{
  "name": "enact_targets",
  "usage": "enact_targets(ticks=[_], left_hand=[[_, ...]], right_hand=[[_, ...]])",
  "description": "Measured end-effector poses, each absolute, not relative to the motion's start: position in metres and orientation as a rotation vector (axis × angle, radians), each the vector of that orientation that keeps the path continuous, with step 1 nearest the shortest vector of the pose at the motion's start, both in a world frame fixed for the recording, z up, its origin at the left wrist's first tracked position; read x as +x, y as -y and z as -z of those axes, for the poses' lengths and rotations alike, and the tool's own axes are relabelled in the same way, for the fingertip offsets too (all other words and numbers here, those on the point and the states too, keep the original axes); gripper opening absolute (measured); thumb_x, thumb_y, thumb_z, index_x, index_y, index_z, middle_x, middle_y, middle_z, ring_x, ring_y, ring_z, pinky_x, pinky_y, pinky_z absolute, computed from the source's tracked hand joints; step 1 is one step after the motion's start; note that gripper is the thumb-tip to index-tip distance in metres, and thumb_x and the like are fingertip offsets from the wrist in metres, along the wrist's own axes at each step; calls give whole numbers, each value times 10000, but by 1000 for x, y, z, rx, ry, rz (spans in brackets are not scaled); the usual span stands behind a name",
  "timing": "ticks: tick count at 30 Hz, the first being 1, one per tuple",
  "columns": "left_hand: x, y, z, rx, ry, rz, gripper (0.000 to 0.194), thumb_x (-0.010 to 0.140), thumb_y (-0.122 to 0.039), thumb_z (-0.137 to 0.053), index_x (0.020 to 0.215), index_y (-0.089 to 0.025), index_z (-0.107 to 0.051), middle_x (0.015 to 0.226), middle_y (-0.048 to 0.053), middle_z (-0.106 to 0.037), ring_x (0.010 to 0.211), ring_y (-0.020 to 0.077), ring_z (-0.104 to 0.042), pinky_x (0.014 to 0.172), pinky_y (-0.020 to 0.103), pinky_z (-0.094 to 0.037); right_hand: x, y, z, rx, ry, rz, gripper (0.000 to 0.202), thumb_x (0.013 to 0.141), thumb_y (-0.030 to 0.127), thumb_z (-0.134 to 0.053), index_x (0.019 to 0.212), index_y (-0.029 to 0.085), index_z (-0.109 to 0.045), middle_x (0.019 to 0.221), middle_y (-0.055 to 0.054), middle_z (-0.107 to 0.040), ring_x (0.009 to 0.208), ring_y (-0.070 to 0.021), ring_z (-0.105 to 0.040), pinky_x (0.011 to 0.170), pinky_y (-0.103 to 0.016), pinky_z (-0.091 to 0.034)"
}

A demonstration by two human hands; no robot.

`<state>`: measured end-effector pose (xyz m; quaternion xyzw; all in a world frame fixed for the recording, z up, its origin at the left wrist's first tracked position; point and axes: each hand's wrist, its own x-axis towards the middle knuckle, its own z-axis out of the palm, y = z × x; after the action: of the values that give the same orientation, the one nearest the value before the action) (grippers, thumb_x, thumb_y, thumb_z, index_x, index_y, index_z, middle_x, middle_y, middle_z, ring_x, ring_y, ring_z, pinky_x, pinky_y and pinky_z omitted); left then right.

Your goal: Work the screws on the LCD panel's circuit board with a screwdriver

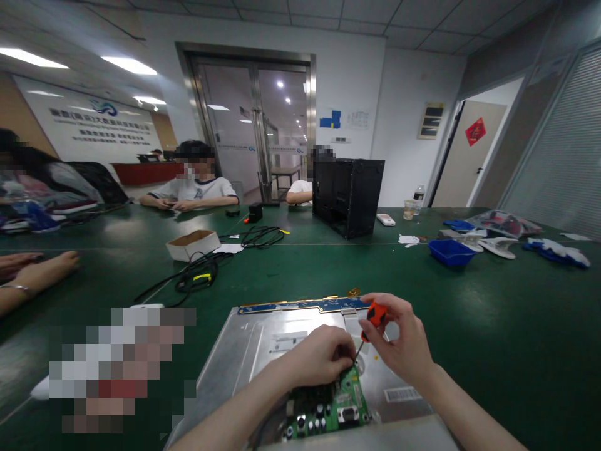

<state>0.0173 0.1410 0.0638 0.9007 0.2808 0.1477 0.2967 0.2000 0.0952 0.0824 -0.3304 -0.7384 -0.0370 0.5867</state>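
Observation:
My right hand is closed around the orange and black handle of a screwdriver. Its thin shaft slants down to the upper edge of a green circuit board. Close beside the tip, my left hand has its fingers curled together at the board's edge; what they pinch, if anything, is hidden. The board lies on a silver metal panel, which has a blue strip board along its far edge. A white label is on the panel to the right.
A black computer case stands across the green table. Black cables and a small cardboard box lie left of centre. A blue tray and gloves are at right. Other people sit around, one person's hands at left.

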Motion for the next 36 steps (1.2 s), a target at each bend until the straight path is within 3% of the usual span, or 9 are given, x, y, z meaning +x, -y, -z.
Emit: enact_targets(ticks=[3,8,15,24,26,31,36], left_hand=[[18,-142,-64,2414,-751,-378,163,751,-48,-625,817,-154,-729,758,19,-700,662,147,-582,622,214,-404],[18,-142,-64,2408,-747,-386,145,753,-58,-628,810,-151,-723,749,19,-699,652,144,-573,612,215,-399],[18,-141,-64,2386,-758,-388,175,749,-68,-610,838,-166,-725,751,12,-698,642,141,-570,605,212,-399],[19,-142,-66,2409,-753,-349,122,783,-84,-617,818,-164,-701,752,12,-687,680,155,-587,630,224,-413],[20,-142,-66,2403,-741,-351,125,784,-75,-614,818,-161,-698,748,10,-682,679,152,-589,627,220,-414],[19,-143,-64,2407,-744,-356,158,753,-65,-613,837,-163,-705,734,6,-679,637,138,-568,594,214,-403],[19,-142,-64,2415,-724,-366,181,746,-77,-582,840,-164,-710,760,19,-698,664,153,-591,619,225,-428]], right_hand=[[201,-94,-84,-795,1735,113,250,964,196,-587,1202,254,-533,1050,-71,-644,649,-114,-648,468,-203,-537],[200,-92,-89,-794,1783,91,304,992,154,-492,1278,251,-525,1042,-76,-657,625,-110,-660,484,-216,-552],[199,-94,-87,-786,1708,64,302,952,278,-638,1205,251,-474,802,8,-673,542,-116,-630,430,-190,-513],[202,-93,-88,-809,1797,60,310,989,165,-482,1282,260,-508,1081,-80,-639,660,-112,-651,482,-212,-546],[203,-93,-87,-805,1812,49,328,990,171,-470,1308,248,-488,1036,-76,-656,647,-118,-656,481,-216,-547],[203,-94,-83,-836,1728,85,347,936,279,-638,1236,243,-467,845,-12,-665,563,-121,-633,440,-202,-523],[201,-94,-85,-821,1733,82,306,943,197,-582,1226,255,-482,955,-34,-645,617,-111,-627,435,-186,-511]])
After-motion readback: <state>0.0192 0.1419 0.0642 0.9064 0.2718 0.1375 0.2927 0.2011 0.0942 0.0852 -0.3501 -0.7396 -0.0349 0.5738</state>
